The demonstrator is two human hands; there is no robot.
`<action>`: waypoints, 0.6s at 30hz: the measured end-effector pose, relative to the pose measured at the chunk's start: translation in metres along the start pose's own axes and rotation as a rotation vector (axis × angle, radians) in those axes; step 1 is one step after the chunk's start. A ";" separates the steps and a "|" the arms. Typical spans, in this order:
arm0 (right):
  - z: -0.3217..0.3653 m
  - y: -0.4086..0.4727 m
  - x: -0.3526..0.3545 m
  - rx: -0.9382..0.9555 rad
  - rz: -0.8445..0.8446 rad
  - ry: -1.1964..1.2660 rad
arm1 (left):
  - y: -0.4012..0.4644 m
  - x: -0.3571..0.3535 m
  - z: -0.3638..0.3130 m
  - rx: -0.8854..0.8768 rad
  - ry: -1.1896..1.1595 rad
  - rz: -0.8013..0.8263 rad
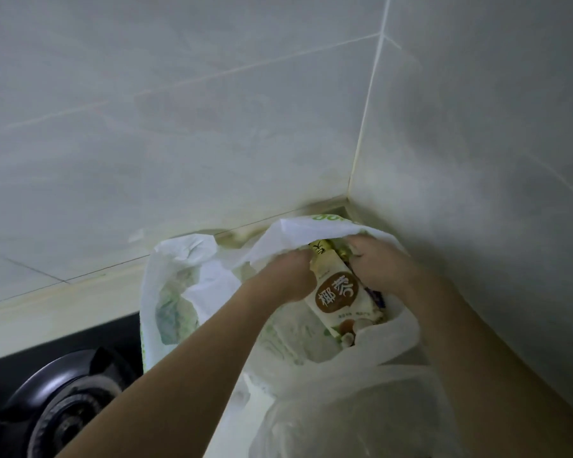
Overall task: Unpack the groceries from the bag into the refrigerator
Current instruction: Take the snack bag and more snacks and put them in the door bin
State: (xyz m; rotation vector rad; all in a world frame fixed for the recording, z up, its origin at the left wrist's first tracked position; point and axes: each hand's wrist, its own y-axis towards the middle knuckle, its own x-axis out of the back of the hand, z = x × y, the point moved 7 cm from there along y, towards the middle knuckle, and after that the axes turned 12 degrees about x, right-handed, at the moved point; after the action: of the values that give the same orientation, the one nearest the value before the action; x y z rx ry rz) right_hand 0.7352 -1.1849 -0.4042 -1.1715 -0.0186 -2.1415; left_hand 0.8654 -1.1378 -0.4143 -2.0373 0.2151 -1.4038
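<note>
A white plastic grocery bag [186, 292] with green print stands open on the counter in the corner of two tiled walls. Inside it lies a cream-coloured carton [339, 299] with a brown oval label and coconut pictures, tilted toward the far wall. My left hand [286, 276] is inside the bag with its fingers curled around the carton's left side. My right hand [374, 262] reaches in from the right, fingers curled at the carton's top end. Dark packaging [377, 297] shows beside the carton. The fingertips of both hands are hidden in the bag.
A black gas stove burner [67, 401] sits at the lower left, close to the bag. Pale tiled walls [212, 110] close off the back and the right side. A strip of light counter [47, 309] runs along the back wall.
</note>
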 end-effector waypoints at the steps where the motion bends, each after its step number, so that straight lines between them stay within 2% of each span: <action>1: -0.003 0.007 0.002 -0.008 -0.001 -0.015 | 0.008 -0.005 -0.002 0.016 -0.028 -0.016; 5: -0.011 0.027 0.009 -0.075 0.025 -0.020 | 0.022 -0.016 -0.001 0.070 -0.074 -0.092; 8: -0.015 0.039 0.013 -0.096 0.038 -0.100 | 0.009 -0.015 -0.002 0.021 -0.056 -0.123; 12: -0.005 0.042 0.003 -0.019 0.105 -0.089 | -0.028 -0.003 0.005 -0.014 -0.113 -0.157; 18: 0.006 0.039 -0.020 0.074 0.078 -0.112 | -0.069 0.037 0.034 0.020 -0.036 -0.390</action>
State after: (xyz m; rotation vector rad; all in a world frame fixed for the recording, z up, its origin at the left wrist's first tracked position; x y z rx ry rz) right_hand 0.7686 -1.2013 -0.4275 -1.2280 -0.0995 -1.9887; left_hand 0.8957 -1.0876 -0.3526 -2.1651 -0.2238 -1.5856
